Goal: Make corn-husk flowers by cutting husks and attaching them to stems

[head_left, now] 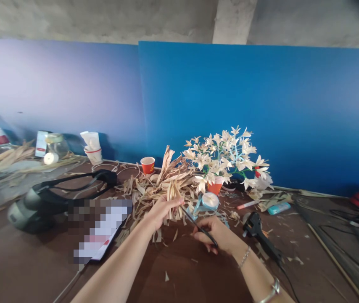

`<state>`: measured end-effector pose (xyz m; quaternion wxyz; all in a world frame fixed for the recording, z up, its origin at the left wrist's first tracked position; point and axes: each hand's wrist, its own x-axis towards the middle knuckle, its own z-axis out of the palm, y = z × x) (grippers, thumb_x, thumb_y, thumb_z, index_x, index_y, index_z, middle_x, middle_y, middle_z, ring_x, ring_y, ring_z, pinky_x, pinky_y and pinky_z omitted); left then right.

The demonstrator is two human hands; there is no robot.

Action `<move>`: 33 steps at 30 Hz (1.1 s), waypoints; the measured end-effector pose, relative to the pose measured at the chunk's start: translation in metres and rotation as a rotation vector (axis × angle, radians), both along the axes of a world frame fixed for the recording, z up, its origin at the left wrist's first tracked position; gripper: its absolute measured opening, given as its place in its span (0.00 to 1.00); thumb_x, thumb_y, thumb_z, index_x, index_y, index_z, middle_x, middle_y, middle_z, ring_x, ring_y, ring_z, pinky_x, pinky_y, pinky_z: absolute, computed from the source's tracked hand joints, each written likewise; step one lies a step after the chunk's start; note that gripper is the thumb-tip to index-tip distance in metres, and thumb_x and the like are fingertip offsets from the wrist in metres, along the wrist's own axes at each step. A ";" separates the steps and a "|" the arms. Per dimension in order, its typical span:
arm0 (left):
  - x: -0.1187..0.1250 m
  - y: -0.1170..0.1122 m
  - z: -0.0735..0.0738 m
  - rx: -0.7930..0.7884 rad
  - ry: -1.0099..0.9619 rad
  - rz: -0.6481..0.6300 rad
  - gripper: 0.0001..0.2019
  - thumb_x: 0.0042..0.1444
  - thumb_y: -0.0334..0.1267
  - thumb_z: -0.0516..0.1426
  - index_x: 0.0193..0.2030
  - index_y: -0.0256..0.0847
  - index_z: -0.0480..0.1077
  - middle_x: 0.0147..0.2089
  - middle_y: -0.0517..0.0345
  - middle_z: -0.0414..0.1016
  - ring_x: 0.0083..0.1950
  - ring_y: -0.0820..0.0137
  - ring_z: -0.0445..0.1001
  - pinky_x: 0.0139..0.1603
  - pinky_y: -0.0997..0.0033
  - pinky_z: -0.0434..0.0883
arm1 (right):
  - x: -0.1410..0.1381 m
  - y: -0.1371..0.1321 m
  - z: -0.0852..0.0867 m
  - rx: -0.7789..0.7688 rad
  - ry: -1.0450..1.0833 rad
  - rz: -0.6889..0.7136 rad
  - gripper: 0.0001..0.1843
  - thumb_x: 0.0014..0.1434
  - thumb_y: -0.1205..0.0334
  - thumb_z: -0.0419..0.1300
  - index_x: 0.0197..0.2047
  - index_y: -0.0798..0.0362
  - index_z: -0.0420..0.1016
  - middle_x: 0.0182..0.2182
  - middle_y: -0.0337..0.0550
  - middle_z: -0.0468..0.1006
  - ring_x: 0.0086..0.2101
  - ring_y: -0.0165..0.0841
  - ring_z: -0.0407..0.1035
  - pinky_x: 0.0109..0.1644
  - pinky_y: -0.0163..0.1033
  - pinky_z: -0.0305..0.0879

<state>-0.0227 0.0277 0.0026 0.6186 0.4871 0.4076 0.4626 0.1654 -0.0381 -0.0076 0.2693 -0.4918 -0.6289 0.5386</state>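
Pinched in the fingers of my left hand (162, 209) is a pale dried corn husk (175, 190), standing up above the thumb. My right hand (215, 232) is closed around the black handle of a pair of scissors (195, 222). Their dark blades point up and left, with the tips close to my left fingertips and the base of the husk. Behind my left hand lies a heap of dried husks (149, 185). White husk flowers (220, 153) on green stems stand in stacked paper cups (215, 185) beyond my right hand.
A black glue gun (260, 235) with a cord lies right of my right hand. Tape (210, 201), a marker (247, 205) and a red paper cup (148, 165) sit farther back. A phone (106, 229) and a headset (40, 206) occupy the left. Husk scraps litter the table (173, 277).
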 end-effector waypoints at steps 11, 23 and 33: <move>0.001 -0.001 -0.002 -0.013 -0.037 -0.007 0.12 0.37 0.43 0.65 0.26 0.36 0.74 0.22 0.58 0.74 0.21 0.73 0.68 0.23 0.75 0.62 | 0.005 0.002 -0.002 -0.025 0.003 0.008 0.13 0.46 0.56 0.60 0.30 0.57 0.70 0.11 0.30 0.64 0.11 0.22 0.58 0.12 0.25 0.56; -0.002 0.005 -0.002 -0.015 -0.145 0.109 0.12 0.36 0.41 0.66 0.21 0.36 0.70 0.18 0.63 0.68 0.19 0.77 0.64 0.19 0.78 0.58 | 0.006 0.005 0.007 0.515 -0.398 -0.326 0.10 0.46 0.56 0.60 0.26 0.56 0.70 0.19 0.39 0.71 0.22 0.30 0.64 0.26 0.32 0.57; -0.001 0.003 0.007 -0.116 -0.387 0.152 0.14 0.34 0.38 0.67 0.28 0.33 0.72 0.21 0.61 0.70 0.20 0.79 0.66 0.21 0.79 0.62 | -0.039 0.037 0.016 0.382 -0.648 -0.138 0.11 0.44 0.62 0.59 0.34 0.55 0.71 0.23 0.41 0.74 0.25 0.30 0.67 0.26 0.30 0.55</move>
